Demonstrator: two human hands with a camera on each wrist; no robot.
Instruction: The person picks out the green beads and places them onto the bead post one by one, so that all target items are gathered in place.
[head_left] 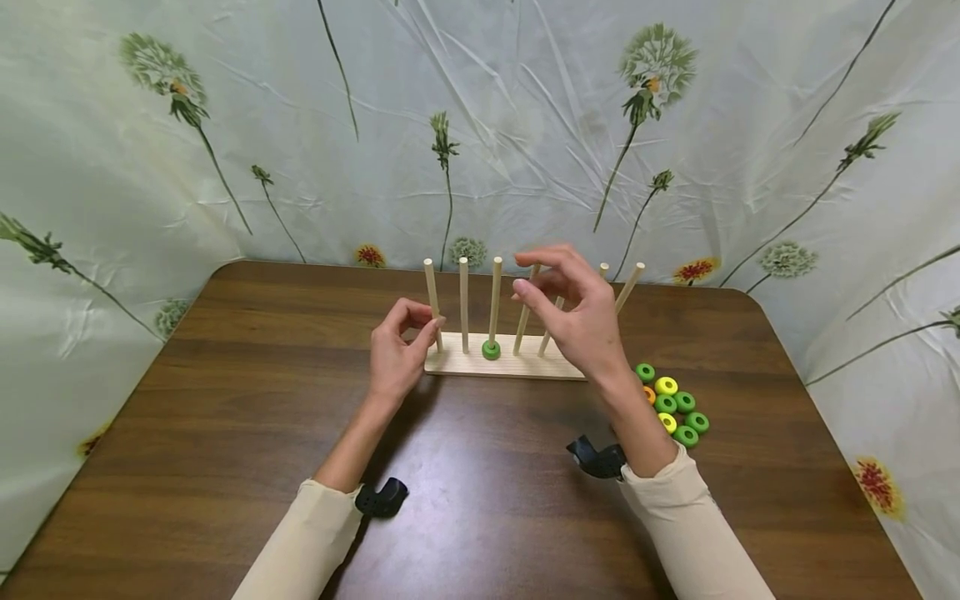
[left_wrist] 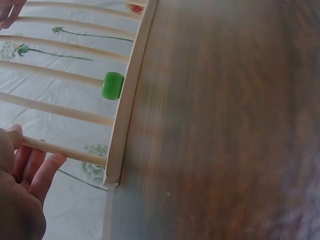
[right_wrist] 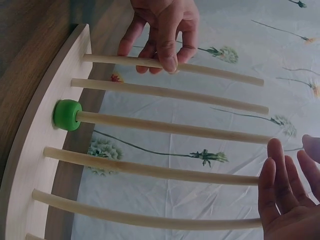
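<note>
A pale wooden board with a row of several upright pegs stands on the table. My left hand pinches the leftmost peg between thumb and fingers, partway up. A green ring sits at the foot of the third peg from the left, against the board. Near the top of that peg, my right hand is raised, thumb and fingers apart and nothing held between them. It hides parts of the pegs on the right in the head view.
Right of the board lies a cluster of loose rings: green ones, yellow ones and an orange one, partly hidden by my right forearm. Behind the brown table hangs a flower-printed sheet.
</note>
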